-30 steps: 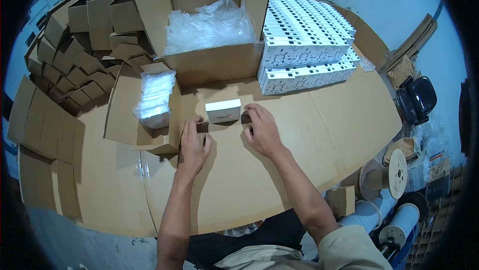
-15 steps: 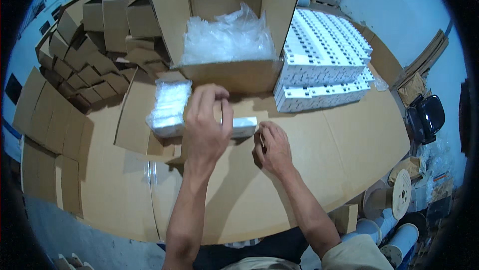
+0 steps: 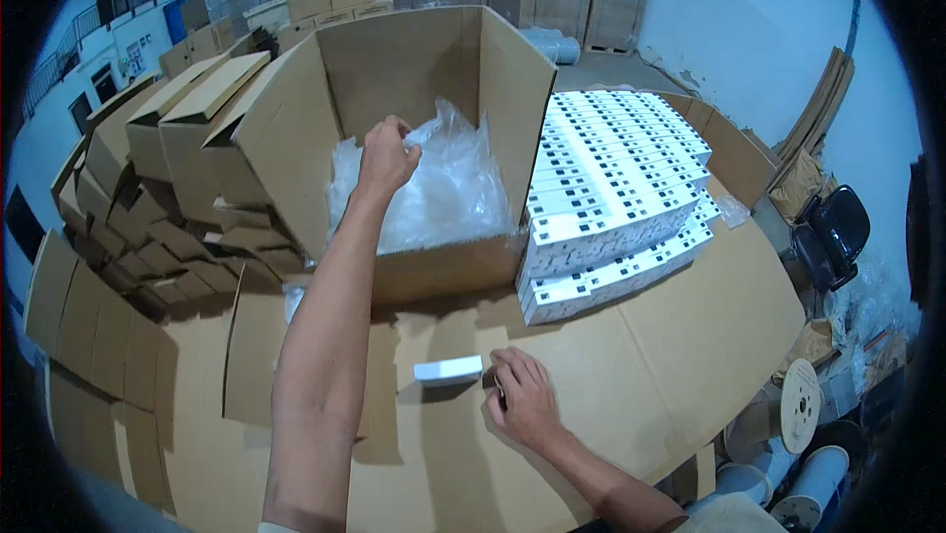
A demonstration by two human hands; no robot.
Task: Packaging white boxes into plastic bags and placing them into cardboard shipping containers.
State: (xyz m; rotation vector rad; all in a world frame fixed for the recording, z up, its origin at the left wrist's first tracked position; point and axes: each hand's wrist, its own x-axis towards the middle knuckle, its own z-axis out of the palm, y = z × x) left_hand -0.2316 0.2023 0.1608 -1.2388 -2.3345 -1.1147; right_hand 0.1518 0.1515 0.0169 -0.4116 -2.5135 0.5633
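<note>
On the cardboard-covered table, the left hand has risen to pinch the plastic liner; right hand rests empty.

I see a table covered in brown cardboard | big open box on it | stacked white boxes beside | one small white box in front

The left hand reached into the open carton, fingers closed on the clear plastic liner, perhaps pinching a bag. The right hand rested flat on the cardboard-covered table, its fingertips just beside a small white box. Stacked white boxes stood right of the carton; folded cartons were piled at left.
</note>
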